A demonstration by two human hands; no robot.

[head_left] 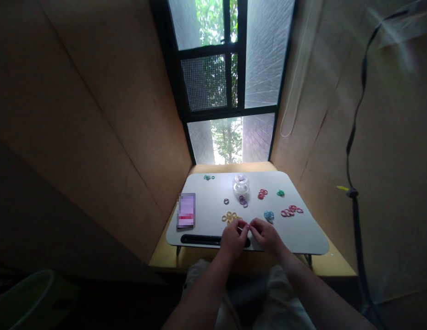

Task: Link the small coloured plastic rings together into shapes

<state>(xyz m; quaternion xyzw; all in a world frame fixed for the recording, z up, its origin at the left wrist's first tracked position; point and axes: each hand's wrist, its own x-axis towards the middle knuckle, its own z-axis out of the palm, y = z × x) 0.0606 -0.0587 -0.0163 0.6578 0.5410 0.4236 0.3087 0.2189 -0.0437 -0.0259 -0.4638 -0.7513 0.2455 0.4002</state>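
Note:
Both hands meet above the front of the white lap table [206, 192]. My left hand [234, 237] is closed in a pinch, and its fingertips touch those of my right hand [266, 234], also pinched. A tiny pinkish bit shows between them, too small to name. Just beyond my left hand lie several yellow rings [229, 216], partly covered by it. Blue rings [268, 216] form a small heap beyond my right hand. Farther back are purple rings [243, 201], a dark grey ring [226, 201] and red rings [262, 194].
A clear round jar [241, 184] stands toward the back. Pinkish-red rings [292, 211] and a green heap [280, 193] lie right; teal rings [208, 177] lie back left. A blurred purple packet [186, 211] is at left. A black slot [201, 239] runs along the front edge.

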